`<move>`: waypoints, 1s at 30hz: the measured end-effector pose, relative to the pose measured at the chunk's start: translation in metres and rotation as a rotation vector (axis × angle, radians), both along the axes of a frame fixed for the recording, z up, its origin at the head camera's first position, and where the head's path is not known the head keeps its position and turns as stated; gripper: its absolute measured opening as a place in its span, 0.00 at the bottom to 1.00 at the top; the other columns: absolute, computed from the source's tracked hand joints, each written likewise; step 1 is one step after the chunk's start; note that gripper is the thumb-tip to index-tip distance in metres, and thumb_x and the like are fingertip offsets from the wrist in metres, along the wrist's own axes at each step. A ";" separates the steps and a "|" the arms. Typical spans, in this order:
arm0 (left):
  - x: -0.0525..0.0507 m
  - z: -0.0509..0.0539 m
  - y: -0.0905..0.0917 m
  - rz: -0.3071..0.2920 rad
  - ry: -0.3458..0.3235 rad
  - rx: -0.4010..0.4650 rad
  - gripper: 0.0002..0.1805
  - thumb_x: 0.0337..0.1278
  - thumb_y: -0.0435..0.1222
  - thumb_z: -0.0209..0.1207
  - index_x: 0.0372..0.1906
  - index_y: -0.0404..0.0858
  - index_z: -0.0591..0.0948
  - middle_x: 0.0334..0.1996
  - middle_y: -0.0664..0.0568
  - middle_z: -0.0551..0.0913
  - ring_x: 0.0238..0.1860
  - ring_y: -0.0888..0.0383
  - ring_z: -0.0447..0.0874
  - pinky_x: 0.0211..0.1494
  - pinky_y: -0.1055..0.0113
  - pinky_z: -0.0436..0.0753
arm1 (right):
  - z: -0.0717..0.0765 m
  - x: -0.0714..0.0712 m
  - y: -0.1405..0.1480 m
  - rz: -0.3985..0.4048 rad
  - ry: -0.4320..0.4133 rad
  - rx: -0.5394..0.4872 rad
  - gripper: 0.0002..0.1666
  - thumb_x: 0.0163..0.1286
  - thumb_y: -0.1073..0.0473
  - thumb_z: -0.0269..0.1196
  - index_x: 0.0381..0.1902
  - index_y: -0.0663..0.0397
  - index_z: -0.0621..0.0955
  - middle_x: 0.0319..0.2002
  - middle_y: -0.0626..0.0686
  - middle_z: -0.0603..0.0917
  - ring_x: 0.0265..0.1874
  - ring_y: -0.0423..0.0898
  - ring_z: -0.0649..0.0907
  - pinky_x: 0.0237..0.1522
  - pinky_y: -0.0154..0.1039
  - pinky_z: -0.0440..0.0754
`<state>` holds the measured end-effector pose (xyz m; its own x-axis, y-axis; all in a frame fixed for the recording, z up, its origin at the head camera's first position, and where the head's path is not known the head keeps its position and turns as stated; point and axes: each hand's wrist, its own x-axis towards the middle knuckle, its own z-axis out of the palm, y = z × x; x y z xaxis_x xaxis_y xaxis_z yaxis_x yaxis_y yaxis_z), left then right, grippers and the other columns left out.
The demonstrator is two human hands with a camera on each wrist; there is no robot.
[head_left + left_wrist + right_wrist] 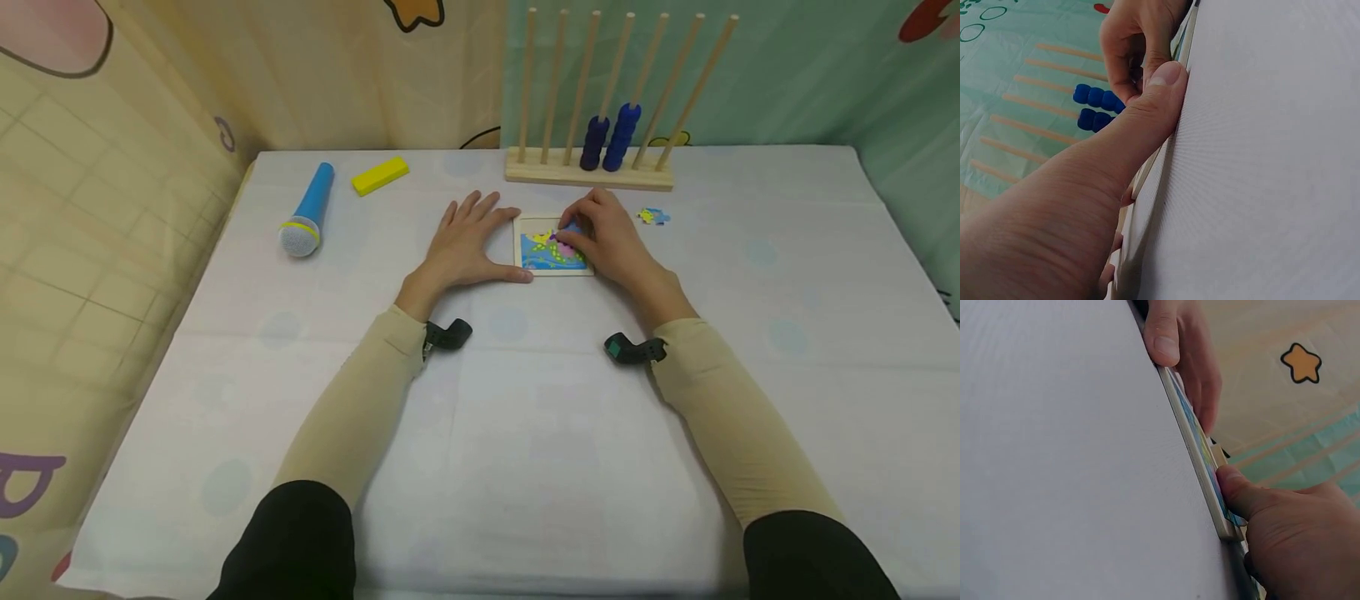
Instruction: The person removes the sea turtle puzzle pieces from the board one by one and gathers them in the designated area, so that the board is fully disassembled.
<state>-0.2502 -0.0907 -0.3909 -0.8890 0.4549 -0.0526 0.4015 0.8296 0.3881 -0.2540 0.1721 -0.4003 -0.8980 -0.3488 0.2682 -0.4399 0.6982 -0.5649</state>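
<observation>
Puzzle (547,257) under bent-fingered right hand (613,240), left hand (467,243) splayed alongside

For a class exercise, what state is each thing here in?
Puzzle: partly filled
Pieces: loose, outside the puzzle
Left hand: spread, touching the puzzle
Right hand: bent over the puzzle, grip unclear
Microphone: lying down
Block: lying flat
Rack: upright
Beads: threaded

From the head I look forward and down across the table (525,467); my wrist views sit close and low, left facing far right, right facing far left, both sharing left hand (472,242), right hand (606,240) and puzzle board (536,225).
</observation>
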 end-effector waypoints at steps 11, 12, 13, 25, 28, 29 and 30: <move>0.000 -0.001 0.000 0.004 0.005 0.002 0.58 0.45 0.75 0.67 0.82 0.59 0.63 0.87 0.52 0.48 0.88 0.49 0.34 0.87 0.46 0.33 | -0.006 0.000 0.001 0.016 0.044 -0.082 0.09 0.73 0.61 0.71 0.44 0.60 0.83 0.47 0.60 0.78 0.47 0.56 0.74 0.51 0.48 0.70; 0.000 -0.002 0.000 0.004 0.007 0.003 0.58 0.45 0.75 0.67 0.82 0.59 0.63 0.87 0.52 0.49 0.88 0.49 0.34 0.87 0.46 0.33 | -0.006 0.000 0.001 0.012 0.051 -0.089 0.09 0.72 0.61 0.71 0.45 0.60 0.83 0.47 0.60 0.79 0.47 0.55 0.74 0.51 0.47 0.69; 0.000 -0.002 0.000 0.004 0.007 0.004 0.58 0.45 0.75 0.67 0.82 0.59 0.63 0.87 0.52 0.49 0.88 0.49 0.34 0.87 0.46 0.33 | -0.007 0.000 0.001 0.008 0.058 -0.100 0.10 0.72 0.60 0.71 0.45 0.59 0.84 0.46 0.59 0.79 0.47 0.55 0.74 0.50 0.46 0.69; 0.001 0.002 0.001 0.006 0.003 -0.003 0.58 0.46 0.74 0.68 0.82 0.58 0.62 0.87 0.51 0.48 0.88 0.48 0.34 0.87 0.46 0.32 | -0.006 0.002 0.005 -0.083 0.011 -0.353 0.10 0.71 0.61 0.72 0.47 0.58 0.87 0.48 0.52 0.86 0.50 0.42 0.86 0.51 0.25 0.81; 0.001 0.002 0.000 0.008 0.000 -0.008 0.59 0.45 0.74 0.69 0.82 0.59 0.62 0.87 0.52 0.48 0.88 0.48 0.34 0.87 0.47 0.31 | -0.004 0.001 0.007 -0.136 -0.029 -0.430 0.14 0.72 0.60 0.71 0.53 0.57 0.87 0.50 0.55 0.88 0.50 0.40 0.86 0.51 0.25 0.82; 0.001 0.002 0.000 0.008 -0.002 -0.009 0.59 0.45 0.74 0.69 0.82 0.59 0.62 0.87 0.52 0.48 0.88 0.48 0.34 0.87 0.47 0.31 | -0.003 0.001 0.008 -0.158 -0.035 -0.453 0.15 0.72 0.60 0.71 0.55 0.57 0.86 0.51 0.56 0.88 0.49 0.39 0.87 0.51 0.25 0.83; 0.001 0.002 0.000 0.010 -0.005 -0.008 0.59 0.45 0.74 0.68 0.82 0.59 0.62 0.87 0.52 0.47 0.88 0.48 0.34 0.87 0.47 0.31 | -0.002 0.000 0.010 -0.182 -0.038 -0.475 0.17 0.72 0.60 0.71 0.56 0.57 0.86 0.51 0.57 0.89 0.48 0.38 0.87 0.51 0.25 0.83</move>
<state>-0.2488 -0.0902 -0.3890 -0.8931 0.4458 -0.0610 0.3914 0.8366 0.3833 -0.2543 0.1821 -0.4028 -0.9452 -0.0332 0.3249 -0.3077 0.4242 -0.8517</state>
